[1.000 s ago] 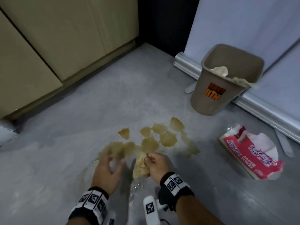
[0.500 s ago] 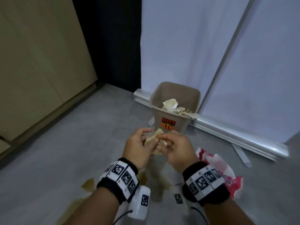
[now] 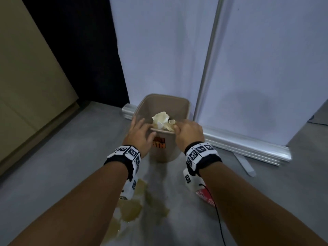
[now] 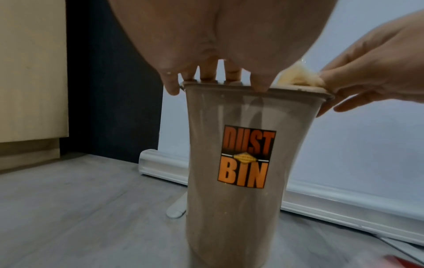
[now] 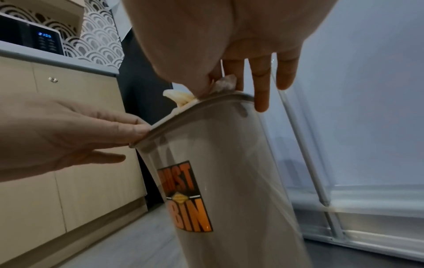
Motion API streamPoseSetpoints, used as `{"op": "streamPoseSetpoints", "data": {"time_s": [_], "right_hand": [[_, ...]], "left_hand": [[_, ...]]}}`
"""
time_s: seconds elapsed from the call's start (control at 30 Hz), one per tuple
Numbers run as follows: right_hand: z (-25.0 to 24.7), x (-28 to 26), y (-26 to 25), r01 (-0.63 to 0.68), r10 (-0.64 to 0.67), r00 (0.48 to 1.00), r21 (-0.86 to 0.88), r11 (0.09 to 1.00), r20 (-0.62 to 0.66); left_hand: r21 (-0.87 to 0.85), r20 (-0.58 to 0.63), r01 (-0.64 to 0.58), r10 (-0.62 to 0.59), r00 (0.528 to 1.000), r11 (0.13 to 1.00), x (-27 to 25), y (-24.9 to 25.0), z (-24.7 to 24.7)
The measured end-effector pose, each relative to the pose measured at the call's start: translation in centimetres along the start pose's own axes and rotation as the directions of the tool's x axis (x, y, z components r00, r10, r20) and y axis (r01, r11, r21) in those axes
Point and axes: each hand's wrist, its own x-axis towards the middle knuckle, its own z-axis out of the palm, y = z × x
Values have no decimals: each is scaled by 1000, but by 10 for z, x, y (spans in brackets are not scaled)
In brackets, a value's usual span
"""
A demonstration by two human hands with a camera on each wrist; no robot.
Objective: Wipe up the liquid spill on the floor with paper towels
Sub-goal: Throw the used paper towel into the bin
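A person reaches both arms toward a tan dustbin [image 3: 165, 153] standing on the grey floor [image 3: 71, 157]. The left hand [image 3: 140, 135] rests at the bin's near-left rim, fingers straight and spread, holding nothing. The right hand [image 3: 188, 133] is at the near-right rim, thumb and forefinger pinching a stained paper towel wad [image 3: 170, 126] over the opening, its other fingers straight. More crumpled towels [image 3: 160, 118] sit inside the bin. Only the head view shows the yellowish spill [image 3: 131, 210] on the floor in front of the bin, and a red towel packet [image 3: 205, 197] beside it. Only the left wrist view shows the whole orange "DUST BIN" label [image 4: 246, 156]. Only the right wrist view shows a counter appliance [image 5: 32, 37] beyond the bin.
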Motion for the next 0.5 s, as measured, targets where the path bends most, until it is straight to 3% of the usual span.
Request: {"op": "streamPoseSetpoints", "data": {"time_s": [0.13,0.3,0.43,0.5], "right_hand": [[-10,18,-13,-104,110,990,-66,992,85],[-16,31,-27,-306,294,941,47,951,169],[-11,21,-33,-343,312,921,105,934,232],[-13,12,-35,-309,280,938,126,943,205]], "left_hand": [[-11,-22,-7,7,1000,1000,0,3,0],[-3,-1,-34,34,999,999,2,-3,1],[38,5,-24,23,1000,999,2,-2,3],[66,13,-20,20,1000,998,2,-2,4]]}}
